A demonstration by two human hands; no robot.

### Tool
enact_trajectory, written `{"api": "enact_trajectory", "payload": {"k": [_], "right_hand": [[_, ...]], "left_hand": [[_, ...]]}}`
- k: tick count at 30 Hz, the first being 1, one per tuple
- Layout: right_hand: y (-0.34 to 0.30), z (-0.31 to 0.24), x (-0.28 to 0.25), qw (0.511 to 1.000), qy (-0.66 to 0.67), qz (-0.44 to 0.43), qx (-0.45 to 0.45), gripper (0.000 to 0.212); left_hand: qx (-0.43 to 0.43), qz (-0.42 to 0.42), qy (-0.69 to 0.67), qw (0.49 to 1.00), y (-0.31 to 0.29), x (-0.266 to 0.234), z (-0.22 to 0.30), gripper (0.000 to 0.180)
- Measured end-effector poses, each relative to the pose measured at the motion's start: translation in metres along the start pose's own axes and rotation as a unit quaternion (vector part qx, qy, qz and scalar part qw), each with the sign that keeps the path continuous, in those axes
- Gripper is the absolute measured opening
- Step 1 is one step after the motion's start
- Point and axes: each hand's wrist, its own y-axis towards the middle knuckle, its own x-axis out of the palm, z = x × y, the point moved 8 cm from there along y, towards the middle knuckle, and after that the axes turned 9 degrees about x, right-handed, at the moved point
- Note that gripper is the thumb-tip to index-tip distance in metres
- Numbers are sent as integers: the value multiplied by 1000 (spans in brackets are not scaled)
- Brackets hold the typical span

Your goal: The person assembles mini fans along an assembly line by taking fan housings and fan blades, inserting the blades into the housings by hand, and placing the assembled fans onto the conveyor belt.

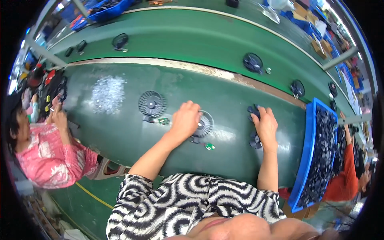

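My left hand (186,120) is closed at the left rim of a round fan with a pale hub (205,125), which lies on the green table; the fingers hide part of it. A small green circuit board (209,147) lies at its near side. To the left sits another black ribbed fan (152,104), flat on the table, with its own green board (163,121). Further right, my right hand (267,127) pinches a small black fan blade (253,111) between thumb and fingers. A second black fan blade (255,141) lies just under that hand's near side.
A blue crate (306,160) full of black parts stands at the right table end. Beyond the table runs a green conveyor (180,44) carrying several black fans (253,63). Small clear pieces (109,95) are heaped at left. Co-workers sit on both sides.
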Motion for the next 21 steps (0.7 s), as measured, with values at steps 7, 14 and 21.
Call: {"api": "enact_trajectory", "payload": {"k": [7, 14, 21], "right_hand": [[1, 17, 7, 999, 5, 20, 26, 33], [-33, -67, -44, 964, 240, 71, -92, 32], [-54, -128, 4, 968, 129, -19, -213, 33]], "left_hand": [[-72, 50, -311, 946, -1, 7, 8, 23], [-253, -2, -636, 729, -10, 42, 3, 42], [-231, 10, -660, 715, -17, 47, 7, 48]]}}
